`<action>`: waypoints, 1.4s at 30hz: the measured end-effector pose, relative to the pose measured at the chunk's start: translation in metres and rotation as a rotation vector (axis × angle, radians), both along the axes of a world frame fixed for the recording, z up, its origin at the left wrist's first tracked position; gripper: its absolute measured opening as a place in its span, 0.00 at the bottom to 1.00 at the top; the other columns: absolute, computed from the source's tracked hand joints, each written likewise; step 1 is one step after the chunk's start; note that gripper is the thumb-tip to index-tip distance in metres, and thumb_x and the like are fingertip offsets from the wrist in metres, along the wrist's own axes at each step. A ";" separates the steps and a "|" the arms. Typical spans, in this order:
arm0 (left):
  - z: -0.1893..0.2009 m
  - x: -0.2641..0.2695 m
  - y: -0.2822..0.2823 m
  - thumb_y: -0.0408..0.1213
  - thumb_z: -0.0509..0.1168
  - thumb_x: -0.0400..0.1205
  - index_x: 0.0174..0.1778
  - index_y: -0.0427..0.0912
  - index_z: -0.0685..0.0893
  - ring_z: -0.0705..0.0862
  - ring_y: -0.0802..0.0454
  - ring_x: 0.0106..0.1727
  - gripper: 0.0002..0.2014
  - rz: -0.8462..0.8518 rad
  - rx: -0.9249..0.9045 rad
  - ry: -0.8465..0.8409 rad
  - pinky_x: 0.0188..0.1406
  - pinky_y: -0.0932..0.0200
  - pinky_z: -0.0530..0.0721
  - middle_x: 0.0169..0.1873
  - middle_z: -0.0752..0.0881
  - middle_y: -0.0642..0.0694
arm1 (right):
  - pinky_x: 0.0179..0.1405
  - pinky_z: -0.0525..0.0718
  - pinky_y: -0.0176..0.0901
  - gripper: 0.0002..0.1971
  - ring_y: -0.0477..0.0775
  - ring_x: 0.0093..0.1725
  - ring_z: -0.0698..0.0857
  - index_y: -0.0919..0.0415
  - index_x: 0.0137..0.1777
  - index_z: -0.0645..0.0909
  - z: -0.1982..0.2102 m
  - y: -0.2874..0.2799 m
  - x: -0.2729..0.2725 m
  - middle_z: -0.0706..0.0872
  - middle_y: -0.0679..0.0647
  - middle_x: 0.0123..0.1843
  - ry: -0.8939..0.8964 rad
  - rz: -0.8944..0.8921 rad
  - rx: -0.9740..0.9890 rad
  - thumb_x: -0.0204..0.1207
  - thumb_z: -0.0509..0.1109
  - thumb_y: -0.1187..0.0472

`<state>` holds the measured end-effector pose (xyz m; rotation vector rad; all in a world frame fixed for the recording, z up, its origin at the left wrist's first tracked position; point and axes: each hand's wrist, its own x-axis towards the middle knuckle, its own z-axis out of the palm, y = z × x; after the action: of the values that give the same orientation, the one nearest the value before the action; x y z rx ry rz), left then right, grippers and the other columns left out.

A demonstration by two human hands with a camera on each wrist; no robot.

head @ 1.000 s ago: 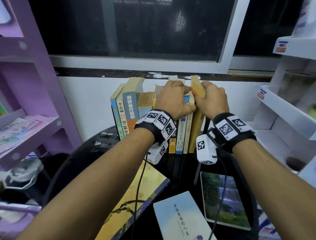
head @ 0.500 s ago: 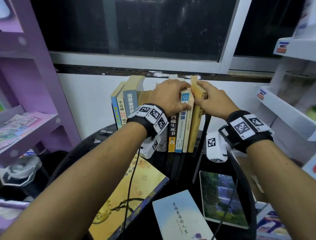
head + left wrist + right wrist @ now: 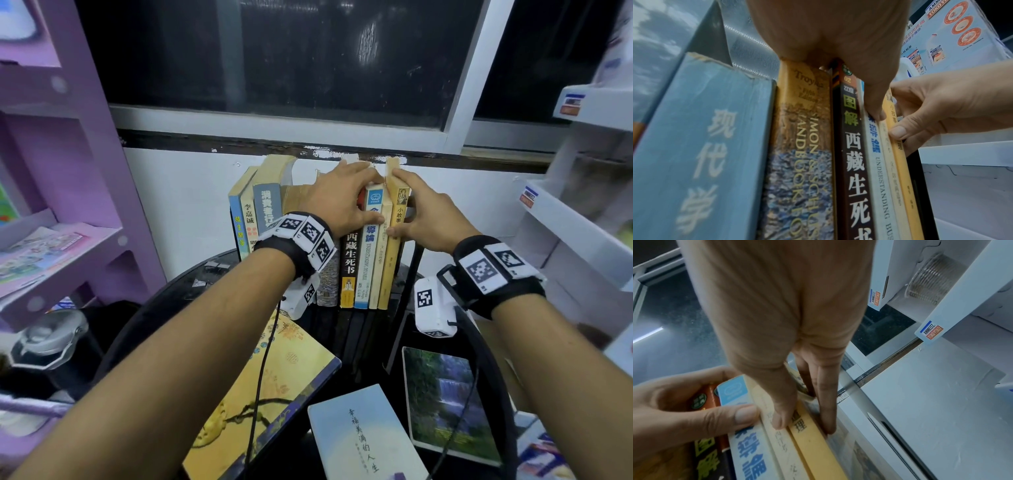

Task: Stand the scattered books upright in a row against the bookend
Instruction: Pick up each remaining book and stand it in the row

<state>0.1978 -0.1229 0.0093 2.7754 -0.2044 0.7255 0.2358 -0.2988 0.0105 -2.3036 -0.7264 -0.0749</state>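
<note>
Several books stand upright in a row (image 3: pixel 349 267) at the back of the black round table (image 3: pixel 191 284). My left hand (image 3: pixel 363 195) curls over the tops of the middle books, thumb on the white-and-blue spine (image 3: pixel 877 162). My right hand (image 3: pixel 411 209) pinches the yellow book (image 3: pixel 394 246) at the row's right end, thumb (image 3: pixel 779 418) on its spine edge and fingers (image 3: pixel 826 410) on its right cover. A black bookend (image 3: pixel 412 270) stands just right of that book. Three books lie flat in front: a large yellow one (image 3: pixel 274 387), a pale blue one (image 3: pixel 363 435) and a waterfall cover (image 3: pixel 445 401).
A purple shelf unit (image 3: pixel 68 212) with magazines stands at the left and white display shelves (image 3: pixel 575 219) at the right. The white wall and dark window (image 3: pixel 274 61) lie directly behind the row. Wrist-camera cables hang over the flat books.
My right hand has slid from the book tops down to the yellow book's spine and right side. My left hand has stayed on top of the middle books.
</note>
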 end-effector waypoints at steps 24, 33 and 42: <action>0.002 -0.008 -0.006 0.52 0.73 0.74 0.70 0.53 0.75 0.69 0.50 0.76 0.29 -0.004 -0.020 -0.025 0.71 0.46 0.73 0.77 0.70 0.49 | 0.57 0.88 0.56 0.47 0.57 0.61 0.87 0.46 0.84 0.47 0.003 -0.002 -0.013 0.82 0.57 0.70 0.040 -0.011 -0.010 0.76 0.74 0.67; 0.001 -0.034 -0.010 0.50 0.71 0.77 0.72 0.52 0.73 0.73 0.50 0.73 0.27 0.017 -0.053 -0.043 0.62 0.51 0.77 0.76 0.71 0.51 | 0.62 0.84 0.61 0.42 0.57 0.65 0.84 0.44 0.82 0.54 0.006 -0.017 -0.029 0.85 0.55 0.67 0.048 -0.034 -0.009 0.75 0.75 0.61; -0.006 -0.075 -0.022 0.48 0.70 0.77 0.73 0.50 0.74 0.70 0.50 0.75 0.28 0.020 -0.056 -0.063 0.73 0.46 0.72 0.77 0.70 0.49 | 0.63 0.83 0.57 0.32 0.56 0.63 0.83 0.51 0.79 0.66 0.001 -0.036 -0.071 0.84 0.55 0.67 0.037 -0.023 -0.128 0.77 0.74 0.58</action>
<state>0.1227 -0.1452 0.0029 2.7071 -0.1665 0.8119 0.1649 -0.3345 0.0117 -2.4288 -0.7035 0.0040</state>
